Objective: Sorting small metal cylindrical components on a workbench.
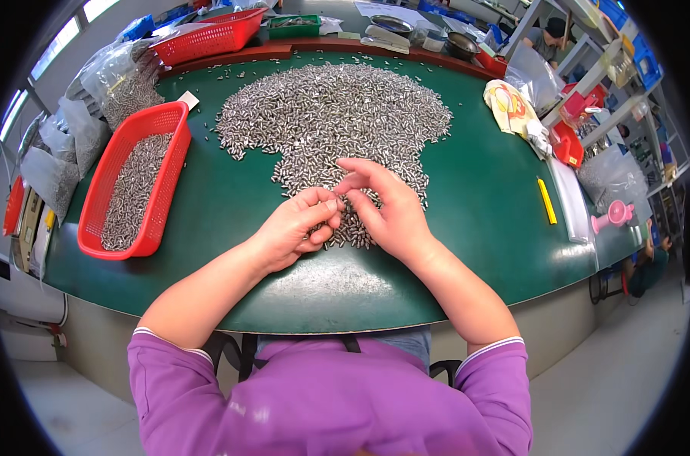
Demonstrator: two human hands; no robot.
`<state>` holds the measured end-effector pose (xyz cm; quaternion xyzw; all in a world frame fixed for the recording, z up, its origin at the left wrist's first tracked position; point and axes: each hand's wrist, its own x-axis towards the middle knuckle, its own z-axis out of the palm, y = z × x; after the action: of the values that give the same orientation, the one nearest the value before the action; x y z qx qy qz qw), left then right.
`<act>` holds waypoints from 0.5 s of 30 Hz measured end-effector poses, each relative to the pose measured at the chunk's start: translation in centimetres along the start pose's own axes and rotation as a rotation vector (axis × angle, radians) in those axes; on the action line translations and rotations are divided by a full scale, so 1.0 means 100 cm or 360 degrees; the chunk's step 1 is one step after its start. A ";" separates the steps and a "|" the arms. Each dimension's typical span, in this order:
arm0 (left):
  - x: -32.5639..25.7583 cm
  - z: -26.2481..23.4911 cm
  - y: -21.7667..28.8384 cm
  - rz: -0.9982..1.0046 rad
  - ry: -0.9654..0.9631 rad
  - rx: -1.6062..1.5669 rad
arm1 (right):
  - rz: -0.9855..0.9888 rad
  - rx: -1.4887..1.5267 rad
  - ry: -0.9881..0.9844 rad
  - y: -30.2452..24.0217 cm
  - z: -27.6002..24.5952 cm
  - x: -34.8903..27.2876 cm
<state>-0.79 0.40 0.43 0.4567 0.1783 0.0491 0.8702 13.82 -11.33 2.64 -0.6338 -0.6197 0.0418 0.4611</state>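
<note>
A broad heap of small silvery metal pieces (pixel 337 106), short and rounded like little pins, covers the middle of the green tabletop (pixel 474 220). Its narrow near end runs under my hands. My left hand (pixel 295 228) is closed, thumb pressed against curled fingers just above the pieces; whatever it holds is too small to make out. Close against it on the right is my right hand (pixel 394 209), thumb and fingers apart, index finger stretched out. Its fingertips reach toward the left thumb. No piece shows clearly between them.
On the left stands a red plastic basket (pixel 174 163) partly filled with similar pieces, beside clear bags (pixel 52 178) of them. A yellow cutter-like tool (pixel 546 201) and a pink small fan-like item (pixel 615 216) lie right. Red edging (pixel 322 47) bounds the far side; people work beyond.
</note>
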 end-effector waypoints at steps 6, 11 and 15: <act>0.000 0.002 0.003 -0.0013 0.0025 -0.0039 | 0.0042 -0.0674 -0.0232 0.023 -0.010 -0.006; -0.001 0.003 0.005 -0.0052 0.0047 -0.0023 | -0.0020 -0.0723 -0.0225 0.029 -0.004 -0.003; -0.001 0.004 0.006 -0.0053 0.0031 -0.0016 | -0.0162 -0.0708 -0.0133 0.035 -0.002 -0.004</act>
<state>-0.69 0.43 1.08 0.4488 0.1941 0.0398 0.8714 16.47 -11.06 0.27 -0.6854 -0.6634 -0.0929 0.2853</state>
